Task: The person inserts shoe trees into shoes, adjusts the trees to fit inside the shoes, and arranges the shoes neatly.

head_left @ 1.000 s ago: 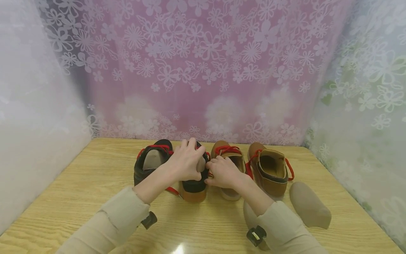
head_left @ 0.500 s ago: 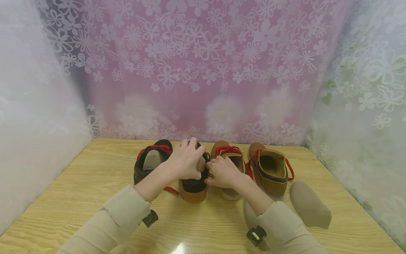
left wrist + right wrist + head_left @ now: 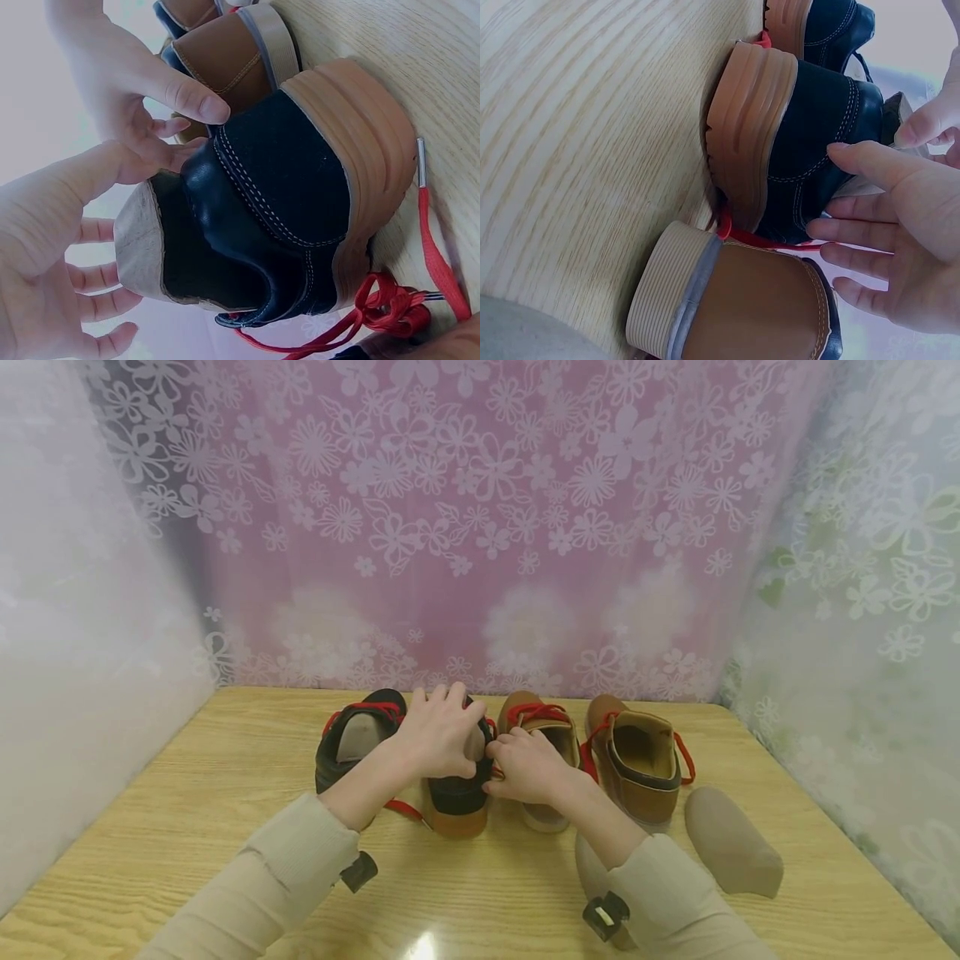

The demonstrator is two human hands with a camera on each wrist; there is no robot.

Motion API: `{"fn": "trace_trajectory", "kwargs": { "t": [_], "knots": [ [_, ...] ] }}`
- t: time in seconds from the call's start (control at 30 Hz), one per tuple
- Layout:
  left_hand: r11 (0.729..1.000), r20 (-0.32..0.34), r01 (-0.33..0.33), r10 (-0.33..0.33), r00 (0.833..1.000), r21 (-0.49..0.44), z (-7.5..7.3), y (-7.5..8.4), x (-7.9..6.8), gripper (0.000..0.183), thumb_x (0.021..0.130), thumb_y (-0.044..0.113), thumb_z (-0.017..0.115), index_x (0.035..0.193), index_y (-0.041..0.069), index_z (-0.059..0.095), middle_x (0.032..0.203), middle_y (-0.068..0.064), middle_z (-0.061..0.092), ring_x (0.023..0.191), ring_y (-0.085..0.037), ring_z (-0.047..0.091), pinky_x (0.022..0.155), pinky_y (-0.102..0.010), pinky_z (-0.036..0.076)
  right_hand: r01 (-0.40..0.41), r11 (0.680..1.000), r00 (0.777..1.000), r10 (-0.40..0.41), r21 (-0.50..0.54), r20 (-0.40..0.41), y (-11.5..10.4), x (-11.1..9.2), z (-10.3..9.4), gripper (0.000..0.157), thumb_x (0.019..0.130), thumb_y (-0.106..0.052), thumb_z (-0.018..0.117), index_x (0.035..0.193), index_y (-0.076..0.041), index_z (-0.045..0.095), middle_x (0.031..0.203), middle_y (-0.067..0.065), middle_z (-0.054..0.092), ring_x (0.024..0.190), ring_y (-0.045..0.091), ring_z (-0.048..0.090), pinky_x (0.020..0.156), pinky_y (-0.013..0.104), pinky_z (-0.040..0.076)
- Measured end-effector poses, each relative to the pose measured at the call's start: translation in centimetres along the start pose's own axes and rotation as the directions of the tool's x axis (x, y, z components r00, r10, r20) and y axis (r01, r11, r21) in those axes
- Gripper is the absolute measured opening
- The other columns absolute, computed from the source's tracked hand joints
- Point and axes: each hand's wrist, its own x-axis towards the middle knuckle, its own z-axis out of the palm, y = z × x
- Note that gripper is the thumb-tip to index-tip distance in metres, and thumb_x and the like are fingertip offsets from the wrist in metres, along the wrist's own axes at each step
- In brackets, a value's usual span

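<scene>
A black shoe with a tan sole and red laces stands heel toward me. My left hand is over its opening, thumb and fingers around a beige molded shoe insert that sticks out of the collar. The insert's front part is hidden inside the shoe. At the shoe's right side is my right hand, its thumb on the heel and its fingers along the collar. The other black shoe, on the left, has a beige insert inside.
Two brown shoes with red laces, an inner one and an outer one, stand on the right. A loose beige insert lies beside them; another is partly under my right forearm. A patterned curtain hangs behind the wooden table.
My left hand has shifted very slightly up and left over the shoe's opening. The right hand and the shoes stay in place.
</scene>
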Motion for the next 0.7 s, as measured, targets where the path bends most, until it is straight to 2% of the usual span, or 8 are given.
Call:
{"fn": "trace_trajectory", "kwargs": {
  "t": [0.2,0.7],
  "knots": [
    [0.999,0.002,0.021,-0.021,1.000,-0.041,0.03,-0.11,0.27,0.060,0.068,0.042,0.077,0.117,0.015,0.054,0.111,-0.011,0.046,0.096,-0.029,0.047,0.082,-0.052,0.037,0.001,1.000,1.000,-0.001,0.005,0.001,-0.03,0.02,-0.18,0.040,0.079,-0.038,0.071,0.107,-0.010,0.066,0.100,0.000,0.063,0.098,0.024,0.052,0.085,0.042,0.041],
    [0.998,0.005,0.036,-0.035,0.999,-0.047,0.61,-0.04,0.53,0.065,0.070,0.043,0.077,0.122,0.013,0.053,0.118,-0.014,0.045,0.102,-0.033,0.046,0.086,-0.055,0.036,0.015,1.000,1.000,-0.015,-0.013,-0.021,-0.01,-0.06,-0.06,0.039,0.080,-0.039,0.071,0.106,-0.010,0.067,0.098,0.000,0.063,0.099,0.024,0.053,0.086,0.043,0.041]
  ]
}}
